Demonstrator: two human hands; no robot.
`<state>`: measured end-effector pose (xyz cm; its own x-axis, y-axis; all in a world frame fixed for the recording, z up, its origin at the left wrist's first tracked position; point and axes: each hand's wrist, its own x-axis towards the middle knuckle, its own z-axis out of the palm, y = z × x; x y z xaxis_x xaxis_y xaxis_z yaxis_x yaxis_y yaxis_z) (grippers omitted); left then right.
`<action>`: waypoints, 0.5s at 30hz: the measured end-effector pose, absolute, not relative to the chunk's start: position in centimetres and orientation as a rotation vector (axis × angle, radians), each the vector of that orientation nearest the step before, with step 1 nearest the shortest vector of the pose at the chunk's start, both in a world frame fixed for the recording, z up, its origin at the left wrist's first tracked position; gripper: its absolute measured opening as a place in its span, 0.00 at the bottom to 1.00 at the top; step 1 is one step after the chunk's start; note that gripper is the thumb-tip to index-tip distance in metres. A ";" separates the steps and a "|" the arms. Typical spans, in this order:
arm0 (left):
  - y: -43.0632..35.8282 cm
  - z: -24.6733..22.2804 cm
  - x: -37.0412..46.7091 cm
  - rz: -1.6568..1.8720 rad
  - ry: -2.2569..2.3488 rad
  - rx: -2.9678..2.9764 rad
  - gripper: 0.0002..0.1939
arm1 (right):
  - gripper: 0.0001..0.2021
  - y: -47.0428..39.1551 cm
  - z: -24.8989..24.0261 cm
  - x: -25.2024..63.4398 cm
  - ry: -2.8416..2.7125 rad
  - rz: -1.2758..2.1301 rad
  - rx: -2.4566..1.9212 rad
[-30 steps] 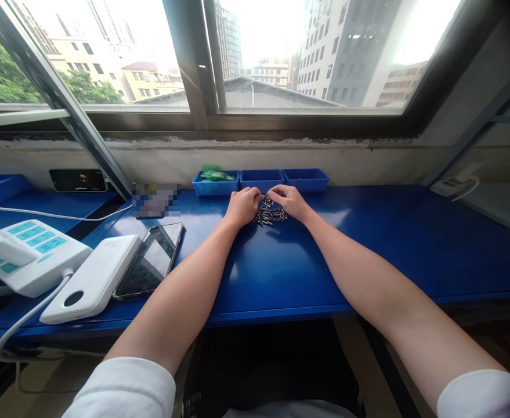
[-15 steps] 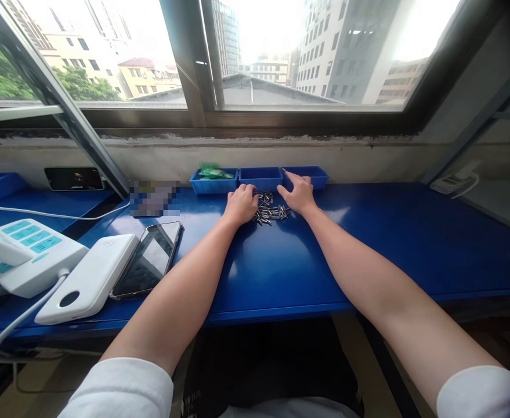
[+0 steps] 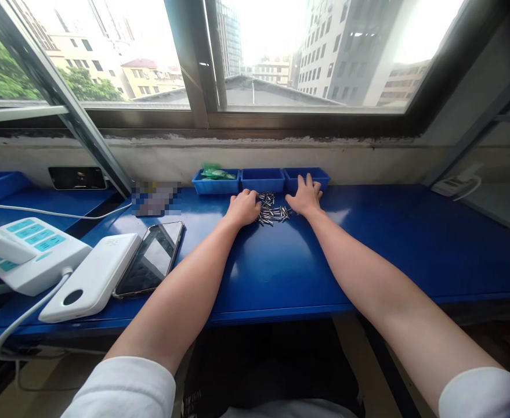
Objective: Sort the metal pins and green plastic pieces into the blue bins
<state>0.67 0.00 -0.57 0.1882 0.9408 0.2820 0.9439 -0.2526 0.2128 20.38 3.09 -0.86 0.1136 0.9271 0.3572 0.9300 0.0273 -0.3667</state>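
A loose pile of small, slim metal pieces (image 3: 272,215) lies on the blue tabletop; their exact kind is too small to tell. At the pile's left edge rests my left hand (image 3: 245,208), its fingers curled and their tips hidden, so what they may hold does not show. My right hand (image 3: 306,197) is open, fingers spread, just right of the pile, with fingertips overlapping the front of the right blue bin (image 3: 322,175). The middle blue bin (image 3: 262,181) stands behind the pile. Green plastic packets (image 3: 214,172) lie in the left blue bin (image 3: 215,186).
A dark phone (image 3: 150,261), a white power bank (image 3: 90,278) and a white power strip (image 3: 41,255) with cables occupy the left of the blue table (image 3: 276,278). Another phone (image 3: 78,178) leans at the back left. A window and metal uprights border the workspace.
My right hand has shifted rightward along the right bin and its fingers have spread. My left hand stays beside the pile, and the whole view has shifted slightly.
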 end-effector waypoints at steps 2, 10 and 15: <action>0.1 -0.6 0.6 -0.570 -1.896 -2.418 0.18 | 0.31 2.9 -0.8 19.9 -1.815 -0.037 -1.752; 0.3 -0.9 0.6 -0.527 -1.857 -2.447 0.17 | 0.23 2.5 -1.2 18.3 -2.275 0.207 -1.433; 0.3 -1.0 0.5 -0.519 -1.858 -2.456 0.18 | 0.15 2.2 -0.8 18.3 -2.300 0.299 -1.334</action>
<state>0.52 0.32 -1.05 0.2369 0.9326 0.2723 0.9388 -0.2918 0.1829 18.31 2.15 -0.84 -0.4230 0.8616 0.2807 0.7611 0.5059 -0.4059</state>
